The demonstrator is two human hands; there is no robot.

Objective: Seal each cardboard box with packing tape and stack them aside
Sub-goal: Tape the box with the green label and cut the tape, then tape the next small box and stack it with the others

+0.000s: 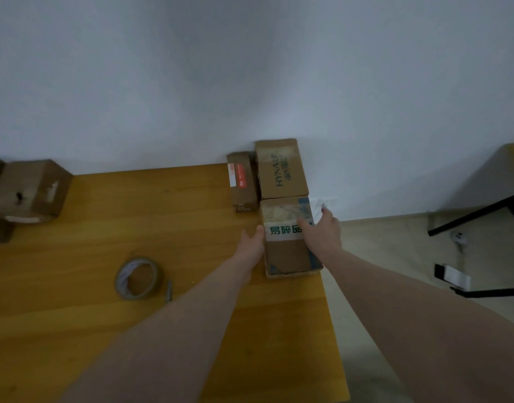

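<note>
While both my forearms fill the near part of the view, only parts of my hands show. My left hand (251, 242) lies against the left side of the nearest cardboard box (289, 254), thumb at its top edge; the fingers are hidden behind the box wall, so I cannot tell whether that grip is wide or narrow. My right hand (322, 231) rests on the box's top right edge with fingers fairly straight, a loose, wide grip that curls round nothing, and it covers the end of the green characters printed on a white strip.

That box sits at the right edge of the tabletop (90, 286). Left of it, well apart, lie one roll of packing tape (138, 279) and, just beside the roll, one thin grey tool (169, 290) too small to identify.

Farther off, touching the nearest box, stands a second box (280, 170) marked HYNAUT against the wall, with a narrower third box (242, 181) bearing a red and white label just beside it. At the far left corner sits a fourth box (32, 189); more cardboard beside it is cut off by the frame, so I count four boxes for certain.
</note>
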